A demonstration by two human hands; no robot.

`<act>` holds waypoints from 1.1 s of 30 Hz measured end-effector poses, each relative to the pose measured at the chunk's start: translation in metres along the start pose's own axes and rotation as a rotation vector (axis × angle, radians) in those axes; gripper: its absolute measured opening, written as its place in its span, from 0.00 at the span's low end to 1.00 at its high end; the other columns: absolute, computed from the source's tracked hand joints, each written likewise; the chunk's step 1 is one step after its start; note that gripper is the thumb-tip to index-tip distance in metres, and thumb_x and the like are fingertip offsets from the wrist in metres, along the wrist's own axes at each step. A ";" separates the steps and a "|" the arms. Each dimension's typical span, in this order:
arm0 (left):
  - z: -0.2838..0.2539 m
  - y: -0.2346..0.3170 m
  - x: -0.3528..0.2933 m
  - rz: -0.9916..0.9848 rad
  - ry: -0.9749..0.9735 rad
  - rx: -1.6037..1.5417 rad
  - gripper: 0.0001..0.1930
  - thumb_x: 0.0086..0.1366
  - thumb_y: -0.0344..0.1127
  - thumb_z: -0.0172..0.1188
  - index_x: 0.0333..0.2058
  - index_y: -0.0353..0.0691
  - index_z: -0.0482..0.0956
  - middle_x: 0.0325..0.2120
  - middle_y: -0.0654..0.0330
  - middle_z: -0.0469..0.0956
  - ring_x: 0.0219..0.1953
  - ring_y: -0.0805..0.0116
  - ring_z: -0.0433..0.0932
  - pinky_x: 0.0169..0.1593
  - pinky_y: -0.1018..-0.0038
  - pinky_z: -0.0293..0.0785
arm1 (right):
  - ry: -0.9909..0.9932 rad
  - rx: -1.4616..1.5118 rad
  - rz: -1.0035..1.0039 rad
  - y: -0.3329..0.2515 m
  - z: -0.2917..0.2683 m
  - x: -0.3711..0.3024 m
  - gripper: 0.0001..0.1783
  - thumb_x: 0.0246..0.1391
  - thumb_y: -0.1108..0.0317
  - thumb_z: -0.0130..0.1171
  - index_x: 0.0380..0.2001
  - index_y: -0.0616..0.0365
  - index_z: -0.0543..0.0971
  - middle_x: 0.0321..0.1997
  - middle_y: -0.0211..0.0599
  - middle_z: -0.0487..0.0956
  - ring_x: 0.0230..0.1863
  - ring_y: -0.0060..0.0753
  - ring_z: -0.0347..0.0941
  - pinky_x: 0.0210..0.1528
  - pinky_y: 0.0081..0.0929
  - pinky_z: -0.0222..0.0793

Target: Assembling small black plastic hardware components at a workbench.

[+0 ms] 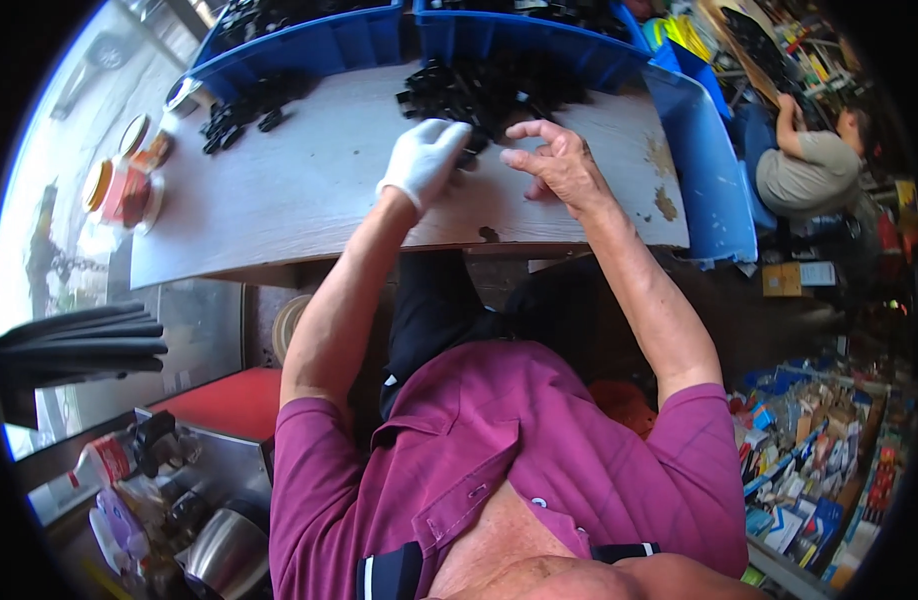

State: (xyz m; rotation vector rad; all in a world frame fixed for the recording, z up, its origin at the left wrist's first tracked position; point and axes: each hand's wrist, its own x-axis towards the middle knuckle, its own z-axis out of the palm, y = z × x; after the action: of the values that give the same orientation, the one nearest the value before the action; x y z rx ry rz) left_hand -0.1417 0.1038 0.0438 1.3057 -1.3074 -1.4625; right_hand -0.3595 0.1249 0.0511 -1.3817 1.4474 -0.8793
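Note:
My left hand (pixel 424 164), in a white glove, is closed at the near edge of a heap of small black parts (pixel 484 90). A small black part (pixel 469 157) shows at its fingertips; its exact kind is blurred and partly hidden. Just to the right, my bare right hand (pixel 567 168) hovers over the table with thumb and fingers apart, nothing visible between them. Both hands are above the pale worktable (pixel 309 170). A smaller group of black parts (pixel 241 112) lies at the table's far left.
Two blue bins (pixel 309 62) (pixel 529 45) with black parts line the far edge. Another blue bin (pixel 704 160) stands right of the table. A lidded jar (pixel 119 192) sits at the left. A seated person (pixel 811 172) works at the far right; cluttered shelves (pixel 809 460) lie nearer.

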 end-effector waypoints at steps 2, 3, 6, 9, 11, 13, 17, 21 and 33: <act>0.010 0.004 -0.002 -0.022 -0.089 0.036 0.18 0.73 0.48 0.57 0.43 0.36 0.81 0.27 0.58 0.85 0.21 0.72 0.79 0.25 0.74 0.74 | 0.041 -0.020 -0.010 -0.002 0.007 -0.001 0.22 0.55 0.57 0.74 0.49 0.53 0.83 0.24 0.26 0.79 0.17 0.16 0.72 0.19 0.16 0.65; 0.014 0.006 -0.003 -0.048 -0.131 0.026 0.18 0.73 0.48 0.55 0.43 0.37 0.81 0.26 0.58 0.84 0.21 0.73 0.79 0.24 0.74 0.74 | 0.033 -0.013 -0.016 0.002 0.005 0.000 0.20 0.56 0.57 0.74 0.48 0.53 0.84 0.23 0.25 0.79 0.17 0.16 0.72 0.19 0.15 0.64; 0.019 0.001 -0.004 -0.084 -0.159 -0.023 0.18 0.74 0.49 0.55 0.43 0.38 0.81 0.26 0.60 0.83 0.21 0.73 0.78 0.25 0.75 0.73 | -0.034 -0.056 0.012 -0.001 0.006 -0.002 0.13 0.61 0.58 0.68 0.45 0.49 0.85 0.33 0.38 0.82 0.27 0.29 0.77 0.29 0.27 0.77; 0.024 0.001 -0.009 -0.026 -0.164 -0.092 0.21 0.75 0.52 0.55 0.48 0.38 0.80 0.28 0.59 0.83 0.23 0.70 0.79 0.28 0.74 0.76 | 0.030 -0.093 0.004 0.002 0.008 -0.004 0.12 0.60 0.60 0.68 0.44 0.51 0.85 0.32 0.37 0.82 0.30 0.28 0.77 0.28 0.26 0.78; 0.026 -0.011 -0.011 0.126 -0.150 -0.060 0.24 0.73 0.50 0.56 0.54 0.35 0.78 0.30 0.56 0.84 0.25 0.68 0.82 0.32 0.72 0.80 | 0.087 -0.106 0.098 -0.004 0.010 -0.003 0.15 0.58 0.57 0.69 0.44 0.52 0.85 0.31 0.37 0.82 0.31 0.28 0.77 0.28 0.26 0.77; 0.022 -0.020 -0.014 0.225 -0.086 0.113 0.23 0.72 0.47 0.58 0.55 0.34 0.78 0.32 0.54 0.86 0.28 0.69 0.84 0.35 0.73 0.81 | 0.065 -0.121 0.106 -0.003 0.010 0.002 0.17 0.57 0.55 0.70 0.44 0.52 0.85 0.31 0.37 0.81 0.30 0.28 0.77 0.28 0.26 0.77; 0.018 -0.010 -0.013 0.058 -0.091 0.089 0.20 0.71 0.42 0.56 0.55 0.34 0.78 0.33 0.54 0.85 0.28 0.68 0.84 0.33 0.71 0.81 | 0.063 -0.095 0.021 -0.006 0.015 0.002 0.16 0.57 0.58 0.72 0.44 0.55 0.84 0.20 0.25 0.79 0.14 0.16 0.68 0.18 0.16 0.66; 0.006 -0.003 -0.013 -0.039 -0.163 -0.082 0.19 0.71 0.41 0.56 0.54 0.35 0.79 0.31 0.55 0.84 0.26 0.67 0.82 0.31 0.71 0.81 | -0.040 -0.038 -0.024 -0.009 0.013 0.000 0.21 0.54 0.58 0.76 0.46 0.56 0.83 0.18 0.23 0.77 0.15 0.15 0.69 0.19 0.15 0.67; -0.121 -0.029 0.029 0.818 0.805 0.867 0.12 0.63 0.36 0.63 0.46 0.46 0.84 0.41 0.54 0.85 0.43 0.48 0.83 0.48 0.58 0.80 | -0.064 0.021 -0.063 0.006 0.017 -0.002 0.24 0.51 0.61 0.78 0.46 0.62 0.80 0.16 0.21 0.73 0.14 0.12 0.68 0.20 0.15 0.72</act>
State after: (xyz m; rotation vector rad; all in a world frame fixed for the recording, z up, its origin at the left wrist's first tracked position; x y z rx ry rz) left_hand -0.0255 0.0574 0.0159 1.3523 -1.6144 0.2536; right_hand -0.3451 0.1288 0.0405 -1.4337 1.3490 -0.8800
